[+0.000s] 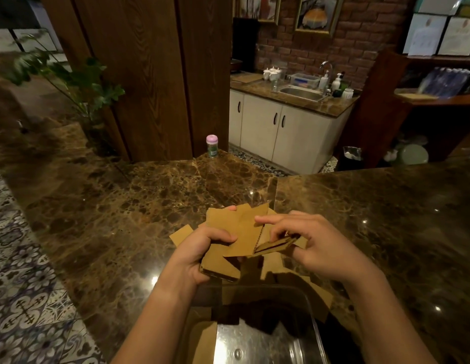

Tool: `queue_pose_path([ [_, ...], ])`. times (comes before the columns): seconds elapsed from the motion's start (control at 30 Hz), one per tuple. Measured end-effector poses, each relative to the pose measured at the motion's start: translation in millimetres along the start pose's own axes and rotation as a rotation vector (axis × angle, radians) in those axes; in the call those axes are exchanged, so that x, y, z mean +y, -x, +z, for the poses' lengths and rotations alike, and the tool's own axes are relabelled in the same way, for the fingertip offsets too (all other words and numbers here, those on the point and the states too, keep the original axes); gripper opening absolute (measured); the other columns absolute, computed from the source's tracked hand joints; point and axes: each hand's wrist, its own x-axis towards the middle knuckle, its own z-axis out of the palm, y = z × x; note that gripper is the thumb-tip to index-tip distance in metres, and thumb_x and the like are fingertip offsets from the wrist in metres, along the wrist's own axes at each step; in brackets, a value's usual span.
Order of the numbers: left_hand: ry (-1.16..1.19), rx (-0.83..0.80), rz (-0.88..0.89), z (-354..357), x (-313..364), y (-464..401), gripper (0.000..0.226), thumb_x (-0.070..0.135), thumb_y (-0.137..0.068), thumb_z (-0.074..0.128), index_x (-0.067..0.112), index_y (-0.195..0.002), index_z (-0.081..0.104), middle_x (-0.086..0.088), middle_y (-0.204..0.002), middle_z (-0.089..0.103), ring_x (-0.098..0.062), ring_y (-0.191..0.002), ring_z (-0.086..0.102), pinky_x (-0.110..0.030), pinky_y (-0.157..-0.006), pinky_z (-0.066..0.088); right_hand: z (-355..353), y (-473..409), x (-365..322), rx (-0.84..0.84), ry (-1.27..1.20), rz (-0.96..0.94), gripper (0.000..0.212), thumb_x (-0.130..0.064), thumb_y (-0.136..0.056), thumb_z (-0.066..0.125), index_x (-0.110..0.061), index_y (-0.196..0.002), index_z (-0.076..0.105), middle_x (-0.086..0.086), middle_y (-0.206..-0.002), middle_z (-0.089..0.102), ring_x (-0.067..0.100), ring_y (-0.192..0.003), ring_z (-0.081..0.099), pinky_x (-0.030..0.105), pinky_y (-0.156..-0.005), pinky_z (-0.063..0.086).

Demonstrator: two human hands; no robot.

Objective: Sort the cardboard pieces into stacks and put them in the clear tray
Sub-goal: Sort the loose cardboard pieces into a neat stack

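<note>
My left hand (202, 248) grips a fanned bunch of brown cardboard pieces (236, 232) above the marble counter. My right hand (315, 243) pinches a thin stack of cardboard pieces (275, 246) at the bunch's right edge, index finger stretched over the top sheet. Several loose cardboard pieces lie on the counter under and around my hands, one (180, 234) at the left and more (317, 292) at the right. The clear tray (311, 319) sits nearest me, below my wrists, with a cardboard piece (206, 340) at its left side.
The brown marble counter (123, 206) spreads left and right, with a seam behind my hands. A small pink-lidded jar (211, 145) stands at the counter's far edge. Beyond are a wooden pillar, a plant (79, 82) and a sink cabinet (283, 130).
</note>
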Motion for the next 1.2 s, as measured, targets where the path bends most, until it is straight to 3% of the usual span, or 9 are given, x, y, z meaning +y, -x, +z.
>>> queue_pose_path([
  [0.1,0.049,-0.036,-0.08,0.9,-2.3,1.3,0.054,-0.007,-0.068,0.062,0.014,-0.117,0.067,-0.024,-0.09,0.072,-0.033,-0.065,0.067,-0.037,-0.053,0.055,11.0,-4.5,-2.0,0.052,-0.031,0.058,0.024,-0.015,-0.087,0.066,-0.038,-0.094,0.066,-0.027,-0.115,0.067,-0.005,-0.106,0.057,0.026,-0.092,0.047],
  [0.17,0.021,-0.035,-0.079,3.0,-4.2,3.6,0.046,0.01,-0.078,0.07,0.014,-0.123,0.062,-0.019,-0.085,0.067,-0.027,-0.061,0.059,-0.035,-0.052,0.053,15.0,-7.3,-1.3,0.278,-0.297,0.218,0.021,-0.023,-0.09,0.067,-0.039,-0.103,0.065,-0.014,-0.1,0.072,0.005,-0.095,0.067,0.025,-0.075,0.057],
  [0.23,-0.078,0.037,0.059,2.2,-5.1,1.2,0.047,0.036,-0.086,0.07,0.021,-0.129,0.056,-0.015,-0.084,0.066,-0.026,-0.062,0.059,-0.036,-0.054,0.055,16.8,-11.4,-0.2,0.482,-0.708,0.372,0.027,-0.017,-0.091,0.07,-0.037,-0.109,0.065,-0.011,-0.102,0.076,0.009,-0.092,0.073,0.026,-0.071,0.059],
  [0.27,-0.119,0.071,0.164,3.0,-5.1,0.9,0.051,0.044,-0.085,0.068,0.025,-0.13,0.055,-0.013,-0.084,0.067,-0.026,-0.063,0.061,-0.038,-0.055,0.057,17.3,-14.4,1.3,0.508,-0.915,0.463,0.028,-0.013,-0.09,0.07,-0.031,-0.111,0.066,-0.006,-0.104,0.077,0.014,-0.093,0.074,0.035,-0.075,0.06],
  [0.37,-0.182,0.1,0.402,7.5,-6.3,0.2,0.056,0.053,-0.076,0.065,0.036,-0.129,0.054,-0.007,-0.095,0.076,-0.027,-0.081,0.072,-0.042,-0.066,0.061,26.3,-22.9,1.1,0.4,-1.345,0.683,0.032,-0.008,-0.088,0.069,-0.015,-0.119,0.067,0.017,-0.113,0.075,0.036,-0.102,0.072,0.055,-0.082,0.058],
  [0.5,-0.097,0.035,0.41,18.7,-15.0,-0.7,0.053,0.042,-0.079,0.074,0.035,-0.129,0.057,-0.008,-0.107,0.075,-0.028,-0.095,0.071,-0.041,-0.069,0.059,46.5,-28.3,-7.8,0.414,-1.288,0.683,0.025,-0.011,-0.089,0.07,-0.018,-0.113,0.07,0.01,-0.1,0.079,0.027,-0.089,0.076,0.041,-0.065,0.062],
  [0.73,-0.043,-0.038,0.303,12.5,-18.7,-2.4,0.056,0.002,-0.072,0.069,0.028,-0.121,0.066,-0.015,-0.107,0.074,-0.034,-0.091,0.071,-0.046,-0.07,0.059,57.2,-23.3,-12.6,0.383,-0.991,0.519,0.029,-0.008,-0.091,0.069,-0.015,-0.119,0.066,0.009,-0.108,0.077,0.03,-0.102,0.072,0.051,-0.089,0.057],
  [0.97,-0.027,0.057,0.325,5.9,-15.7,-3.5,0.061,-0.002,-0.074,0.054,0.04,-0.117,0.067,-0.013,-0.105,0.072,-0.033,-0.087,0.068,-0.047,-0.062,0.058,48.9,-21.0,-6.4,0.376,-1.066,0.538,0.027,-0.011,-0.096,0.061,-0.028,-0.116,0.067,0.001,-0.104,0.078,0.021,-0.095,0.075,0.04,-0.075,0.062],
  [1.2,0.053,0.023,0.401,9.1,-8.4,0.7,0.064,0.005,-0.066,0.076,0.033,-0.122,0.065,-0.011,-0.104,0.075,-0.029,-0.09,0.073,-0.045,-0.068,0.059,47.1,-17.6,1.1,0.437,-1.272,0.578,0.031,-0.008,-0.094,0.061,-0.019,-0.122,0.066,0.006,-0.109,0.077,0.026,-0.101,0.073,0.044,-0.079,0.061],
])
